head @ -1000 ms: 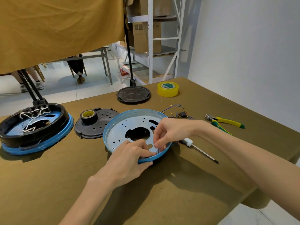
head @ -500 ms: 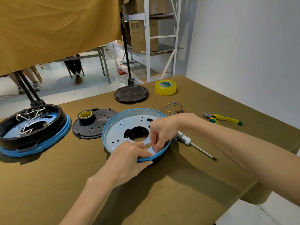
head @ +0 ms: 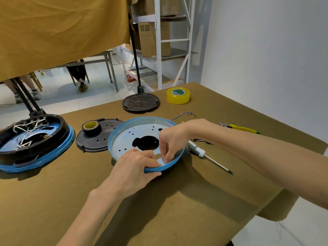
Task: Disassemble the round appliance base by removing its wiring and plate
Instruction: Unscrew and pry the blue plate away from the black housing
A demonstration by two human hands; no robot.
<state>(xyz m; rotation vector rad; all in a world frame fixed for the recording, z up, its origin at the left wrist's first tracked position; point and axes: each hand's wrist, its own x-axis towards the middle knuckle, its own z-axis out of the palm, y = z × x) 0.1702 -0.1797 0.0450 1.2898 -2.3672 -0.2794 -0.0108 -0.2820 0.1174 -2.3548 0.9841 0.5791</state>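
Note:
A round blue-rimmed appliance base (head: 124, 137) lies open side up in the middle of the table, its pale metal plate pierced by a dark central hole. My left hand (head: 133, 167) grips the near rim, thumb outside and fingers inside. My right hand (head: 170, 139) reaches in from the right, its curled fingertips pinching at the plate's edge just inside the near-right rim. A loose bundle of wiring (head: 184, 115) lies behind my right wrist.
A second base (head: 33, 139) with white wires sits at far left. A black cover (head: 99, 139) with a tape roll, a black disc (head: 141, 102), yellow tape (head: 178, 95), a screwdriver (head: 207, 156) and yellow-handled pliers (head: 239, 127) lie around.
Both hands stay at the near rim. My right hand's fingers have shifted slightly further into the base along the plate's edge.

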